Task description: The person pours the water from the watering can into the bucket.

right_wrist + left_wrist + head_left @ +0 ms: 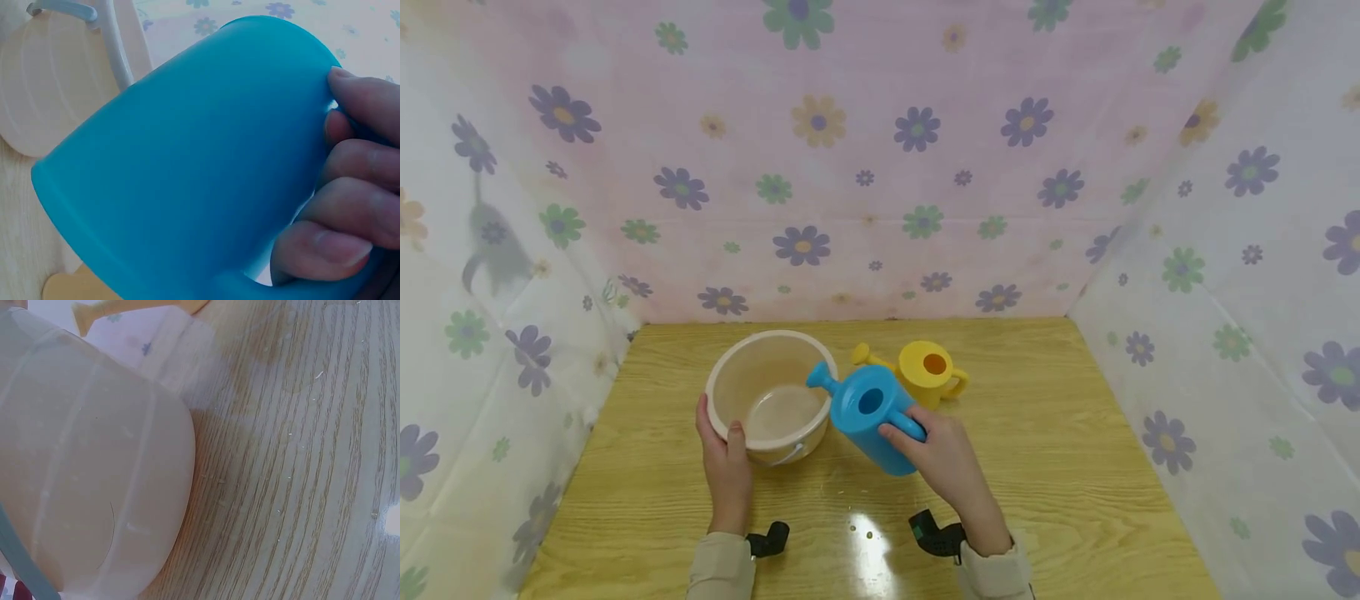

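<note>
A cream plastic bucket (741, 375) stands at the left of the table, its pale handle hanging down the front. My left hand (726, 471) holds its near left rim, thumb over the edge and fingers along the outside. The bucket's wall (94, 450) fills much of the left wrist view. With my right hand (949, 454) I grip the handle of a blue watering can (872, 429). The can leans left, its spout head over the bucket's right rim. In the right wrist view, fingers (350, 209) curl around the handle beside the blue can (181, 162).
A yellow watering can (917, 358) stands behind the blue one, spout toward the bucket. Small bits and wet spots lie on the wooden table (1037, 467) in front. Flower-patterned cloth (865, 167) encloses the back and both sides.
</note>
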Motion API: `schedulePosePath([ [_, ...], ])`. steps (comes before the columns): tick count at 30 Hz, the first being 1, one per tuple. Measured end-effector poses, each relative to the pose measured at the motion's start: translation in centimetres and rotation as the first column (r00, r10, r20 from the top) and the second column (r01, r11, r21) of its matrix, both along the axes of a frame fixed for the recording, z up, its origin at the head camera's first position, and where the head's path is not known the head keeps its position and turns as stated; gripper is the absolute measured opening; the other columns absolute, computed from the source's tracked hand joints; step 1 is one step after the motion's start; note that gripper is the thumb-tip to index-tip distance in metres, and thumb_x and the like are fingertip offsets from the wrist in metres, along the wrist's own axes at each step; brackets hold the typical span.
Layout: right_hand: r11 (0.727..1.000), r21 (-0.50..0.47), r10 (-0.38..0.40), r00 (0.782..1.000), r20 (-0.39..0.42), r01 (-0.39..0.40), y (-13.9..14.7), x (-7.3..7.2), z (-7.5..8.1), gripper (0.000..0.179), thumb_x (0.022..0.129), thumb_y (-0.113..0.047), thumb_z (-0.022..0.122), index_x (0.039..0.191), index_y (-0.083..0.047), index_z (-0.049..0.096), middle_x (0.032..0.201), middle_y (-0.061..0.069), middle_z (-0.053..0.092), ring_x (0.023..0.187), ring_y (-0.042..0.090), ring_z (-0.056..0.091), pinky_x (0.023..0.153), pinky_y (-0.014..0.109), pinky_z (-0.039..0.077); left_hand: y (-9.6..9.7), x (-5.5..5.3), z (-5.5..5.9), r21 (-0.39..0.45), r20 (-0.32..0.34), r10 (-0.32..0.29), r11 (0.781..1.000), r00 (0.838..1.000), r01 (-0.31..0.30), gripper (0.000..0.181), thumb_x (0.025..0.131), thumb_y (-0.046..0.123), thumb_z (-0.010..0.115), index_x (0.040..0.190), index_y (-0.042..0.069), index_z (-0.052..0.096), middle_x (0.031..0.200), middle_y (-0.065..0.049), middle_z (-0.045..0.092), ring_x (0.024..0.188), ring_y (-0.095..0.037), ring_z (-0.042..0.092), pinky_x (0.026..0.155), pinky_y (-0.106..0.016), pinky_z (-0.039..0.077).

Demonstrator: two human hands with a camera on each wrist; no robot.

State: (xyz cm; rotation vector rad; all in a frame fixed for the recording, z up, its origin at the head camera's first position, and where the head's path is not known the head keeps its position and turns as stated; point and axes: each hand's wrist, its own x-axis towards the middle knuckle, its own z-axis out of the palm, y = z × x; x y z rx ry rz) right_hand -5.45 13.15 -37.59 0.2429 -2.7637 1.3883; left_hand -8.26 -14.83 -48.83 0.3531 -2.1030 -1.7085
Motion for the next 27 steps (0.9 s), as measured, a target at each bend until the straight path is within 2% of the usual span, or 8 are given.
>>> schedulePosePath([
  [3, 1.000, -0.003, -0.001, 1.000, -0.013, 0.001, -0.04, -0.02, 0.01, 0.035, 0.078, -0.054, 0.056, 0.069, -0.020, 0.050, 0.060, -0.008, 0.049, 0.059, 0.006, 0.053, 0.057, 0.025, 0.046, 0.01, 0.01, 0.01, 0.013, 0.005, 0.000, 1.000, 1.000, 0.000, 0.058, 0.093, 0.017, 0.040, 0.140, 0.040, 0.015, 0.143, 0.008, 0.024, 0.127, -0.019, 0.030, 0.100, -0.034, 0.025],
  [16, 0.999, -0.039, -0.017, 0.998, -0.053, 0.015, -0.23, 0.27, -0.19, 0.033, 0.079, -0.050, 0.057, 0.066, -0.021, 0.051, 0.057, -0.010, 0.048, 0.058, 0.004, 0.053, 0.058, 0.024, 0.047, -0.09, 0.37, -0.19, 0.017, 0.042, -0.002, 1.000, 0.999, 0.001, 0.057, 0.093, 0.020, 0.040, 0.138, 0.044, 0.014, 0.143, 0.011, 0.022, 0.127, -0.020, 0.029, 0.100, -0.039, 0.026],
  [20, 0.998, -0.060, -0.025, 0.998, -0.063, 0.022, -0.23, 0.36, -0.49, 0.031, 0.080, -0.049, 0.058, 0.067, -0.021, 0.053, 0.061, -0.012, 0.053, 0.061, 0.002, 0.056, 0.060, 0.025, 0.049, -0.11, 0.44, -0.33, 0.020, 0.042, 0.004, 1.000, 0.999, -0.005, 0.058, 0.093, 0.020, 0.042, 0.139, 0.043, 0.015, 0.143, 0.010, 0.024, 0.126, -0.019, 0.030, 0.100, -0.037, 0.025],
  [27, 0.994, -0.106, -0.039, 0.998, -0.054, 0.033, -0.30, 0.39, -0.36, 0.027, 0.079, -0.047, 0.060, 0.070, -0.022, 0.056, 0.068, -0.011, 0.059, 0.066, 0.003, 0.059, 0.061, 0.027, 0.050, 0.03, 0.34, 0.11, 0.022, 0.022, -0.010, 1.000, 1.000, 0.009, 0.057, 0.093, 0.020, 0.040, 0.139, 0.043, 0.014, 0.144, 0.009, 0.023, 0.126, -0.021, 0.030, 0.099, -0.039, 0.027],
])
